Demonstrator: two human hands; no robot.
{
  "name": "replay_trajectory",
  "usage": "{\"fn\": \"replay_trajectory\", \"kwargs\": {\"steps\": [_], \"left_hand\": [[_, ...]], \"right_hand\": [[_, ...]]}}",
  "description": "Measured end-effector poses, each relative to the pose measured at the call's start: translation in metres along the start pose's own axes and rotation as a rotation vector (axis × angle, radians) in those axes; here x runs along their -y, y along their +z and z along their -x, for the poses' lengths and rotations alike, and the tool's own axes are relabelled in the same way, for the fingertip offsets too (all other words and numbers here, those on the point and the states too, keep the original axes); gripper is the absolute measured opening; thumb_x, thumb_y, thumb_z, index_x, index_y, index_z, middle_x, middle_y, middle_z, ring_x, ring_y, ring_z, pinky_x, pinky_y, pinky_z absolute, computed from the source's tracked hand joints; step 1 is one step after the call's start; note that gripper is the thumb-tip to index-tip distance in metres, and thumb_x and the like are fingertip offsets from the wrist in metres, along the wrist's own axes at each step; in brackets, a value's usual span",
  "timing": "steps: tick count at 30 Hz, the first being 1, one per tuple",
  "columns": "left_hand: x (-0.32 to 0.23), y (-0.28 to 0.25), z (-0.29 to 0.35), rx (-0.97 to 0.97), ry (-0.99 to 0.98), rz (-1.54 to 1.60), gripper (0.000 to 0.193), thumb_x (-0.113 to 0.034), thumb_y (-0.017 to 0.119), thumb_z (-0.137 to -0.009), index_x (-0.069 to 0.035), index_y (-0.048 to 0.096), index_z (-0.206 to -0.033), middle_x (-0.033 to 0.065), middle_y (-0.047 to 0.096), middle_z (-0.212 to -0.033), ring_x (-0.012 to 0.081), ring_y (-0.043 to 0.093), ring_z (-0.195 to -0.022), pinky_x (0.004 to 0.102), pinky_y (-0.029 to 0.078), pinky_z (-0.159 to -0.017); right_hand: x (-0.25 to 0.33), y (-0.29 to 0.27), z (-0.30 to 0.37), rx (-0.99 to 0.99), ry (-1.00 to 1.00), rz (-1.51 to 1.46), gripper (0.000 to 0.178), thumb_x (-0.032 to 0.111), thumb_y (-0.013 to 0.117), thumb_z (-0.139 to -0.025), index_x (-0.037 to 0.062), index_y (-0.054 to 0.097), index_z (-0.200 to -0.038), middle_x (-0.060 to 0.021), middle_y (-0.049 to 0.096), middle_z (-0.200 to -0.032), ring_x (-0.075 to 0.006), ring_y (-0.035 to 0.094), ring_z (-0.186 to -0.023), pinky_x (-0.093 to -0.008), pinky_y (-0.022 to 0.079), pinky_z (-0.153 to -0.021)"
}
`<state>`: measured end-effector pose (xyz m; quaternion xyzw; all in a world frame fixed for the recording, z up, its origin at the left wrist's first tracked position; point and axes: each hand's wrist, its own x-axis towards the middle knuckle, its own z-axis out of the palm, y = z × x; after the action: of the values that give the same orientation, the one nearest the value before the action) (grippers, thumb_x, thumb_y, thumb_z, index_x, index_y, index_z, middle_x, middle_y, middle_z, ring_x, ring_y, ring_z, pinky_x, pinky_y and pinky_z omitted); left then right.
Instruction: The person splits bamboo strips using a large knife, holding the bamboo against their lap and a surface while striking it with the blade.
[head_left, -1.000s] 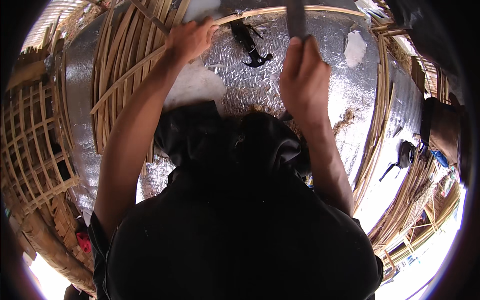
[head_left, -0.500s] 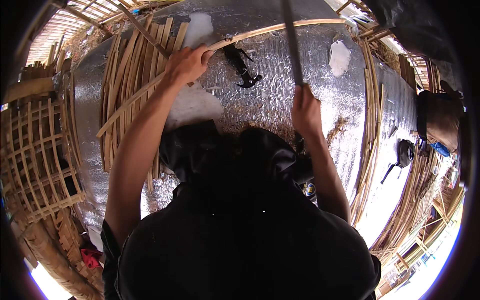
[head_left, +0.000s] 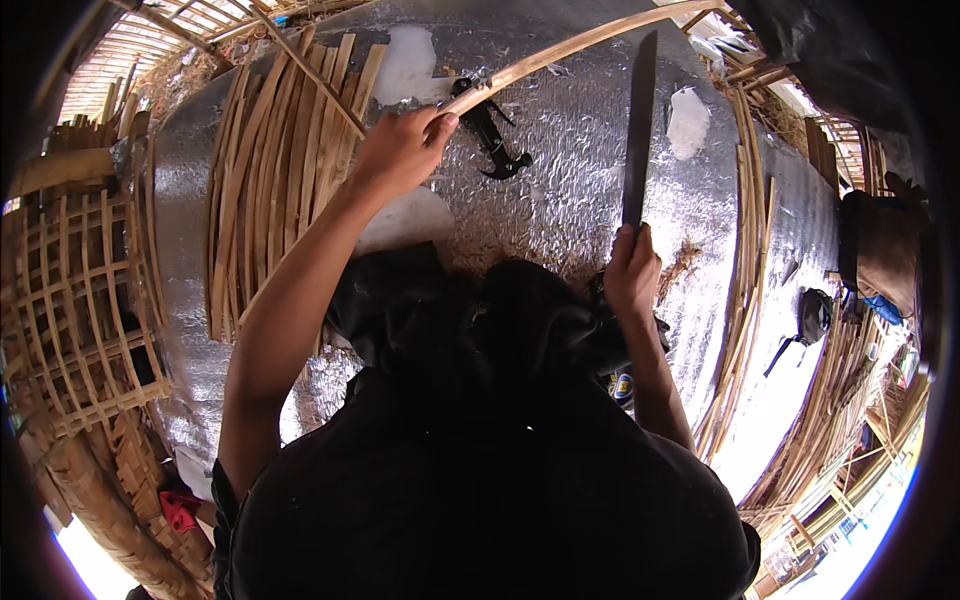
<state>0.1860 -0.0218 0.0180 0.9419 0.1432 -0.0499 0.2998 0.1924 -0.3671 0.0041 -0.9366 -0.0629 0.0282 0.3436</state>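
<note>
My left hand [head_left: 405,152] is closed around a long bamboo strip [head_left: 570,48], which slants up to the far right from my fist. The machete [head_left: 641,130] is in my right hand [head_left: 633,270], its dark blade pointing up and away and set apart from the strip. Beyond my left hand a black hammer [head_left: 497,145] lies on the silver foil sheet [head_left: 560,190], its upper end close to the strip. My left forearm partly covers a pile of bamboo strips [head_left: 290,150].
White patches [head_left: 687,122] show on the foil. More long strips [head_left: 745,270] run along the right side, with a black bag [head_left: 813,315] beyond them. A bamboo lattice [head_left: 75,300] stands at the left, and a red cloth [head_left: 178,510] lies at the lower left.
My right hand has come down toward me and to the right, bringing the machete blade lower. My left hand has shifted right and nearer, and the strip's far end has risen to the right.
</note>
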Motion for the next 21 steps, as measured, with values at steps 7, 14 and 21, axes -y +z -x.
{"fn": "replay_trajectory", "kwargs": {"steps": [7, 14, 21], "left_hand": [[0.020, 0.027, -0.029, 0.002, -0.006, -0.163, 0.037, -0.040, 0.051, -0.104, -0.007, 0.067, -0.104, 0.0215, 0.070, -0.088, 0.0441, 0.068, -0.089, 0.0530, 0.052, -0.077], [0.051, 0.029, -0.042, 0.077, -0.048, 0.027, 0.046, -0.048, 0.045, -0.105, -0.008, 0.067, -0.109, 0.0200, 0.071, -0.092, 0.0382, 0.070, -0.091, 0.0486, 0.053, -0.080], [0.072, 0.020, -0.051, 0.242, -0.095, 0.147, 0.053, -0.051, 0.045, -0.105, -0.004, 0.067, -0.099, 0.0182, 0.068, -0.082, 0.0351, 0.068, -0.082, 0.0449, 0.050, -0.075]], "right_hand": [[0.052, 0.037, -0.034, 0.252, -0.135, -0.056, 0.018, 0.019, 0.053, -0.103, 0.0010, 0.052, -0.098, -0.0278, 0.062, -0.066, -0.0502, 0.063, -0.063, -0.0557, 0.045, -0.053], [0.034, 0.079, -0.049, 0.187, -0.083, -0.151, 0.019, 0.019, 0.052, -0.103, 0.0010, 0.052, -0.098, -0.0295, 0.064, -0.081, -0.0507, 0.064, -0.076, -0.0579, 0.045, -0.064], [0.040, 0.107, -0.034, 0.294, -0.108, -0.390, 0.018, 0.017, 0.052, -0.105, 0.0003, 0.053, -0.098, -0.0212, 0.061, -0.074, -0.0371, 0.060, -0.062, -0.0465, 0.044, -0.055]]}}
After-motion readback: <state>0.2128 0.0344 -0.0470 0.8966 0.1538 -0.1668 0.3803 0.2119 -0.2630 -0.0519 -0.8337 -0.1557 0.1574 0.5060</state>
